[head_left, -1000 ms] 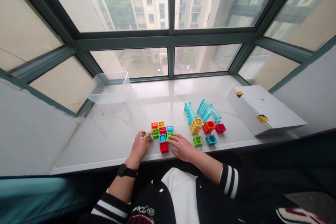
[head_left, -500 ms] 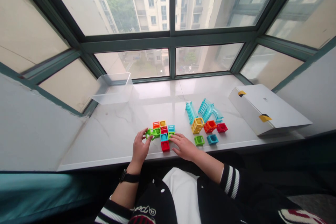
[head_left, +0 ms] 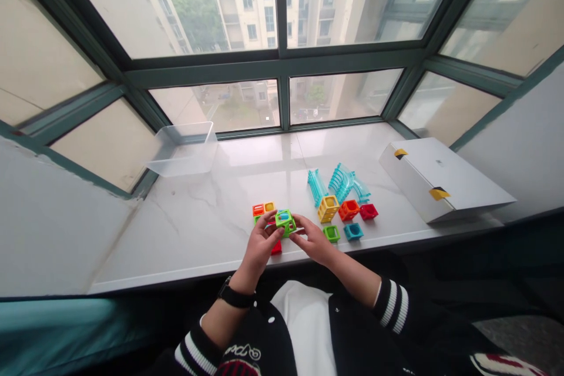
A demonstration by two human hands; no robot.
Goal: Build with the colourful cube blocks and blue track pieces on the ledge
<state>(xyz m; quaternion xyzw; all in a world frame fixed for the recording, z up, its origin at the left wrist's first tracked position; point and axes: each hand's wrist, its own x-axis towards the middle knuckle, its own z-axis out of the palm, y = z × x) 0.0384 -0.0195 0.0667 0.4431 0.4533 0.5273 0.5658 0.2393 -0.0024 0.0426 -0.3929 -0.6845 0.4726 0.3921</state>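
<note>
A bright green hollow cube block (head_left: pixel 286 224) is held up over the joined blocks at the front of the sill. My left hand (head_left: pixel 261 241) pinches it from the left, fingers and thumb closed. At its right side, the fingertips of my right hand (head_left: pixel 312 239) close on the same block. Partly hidden behind and below the hands is the group of joined blocks, with an orange block (head_left: pixel 258 210), a yellow block (head_left: pixel 269 207) and a red block (head_left: pixel 277 248) showing.
To the right stand a yellow block (head_left: pixel 328 210), an orange block (head_left: pixel 349 210), a red block (head_left: pixel 369 211), a green block (head_left: pixel 331 234) and a blue block (head_left: pixel 353 231). Clear blue track pieces (head_left: pixel 341 182) lie behind them. A clear bin (head_left: pixel 183 155) and white box (head_left: pixel 449 176) flank the sill.
My left hand has moved right with the green block, from beside the joined blocks to above them. My right hand has left the joined blocks and closed on the green block.
</note>
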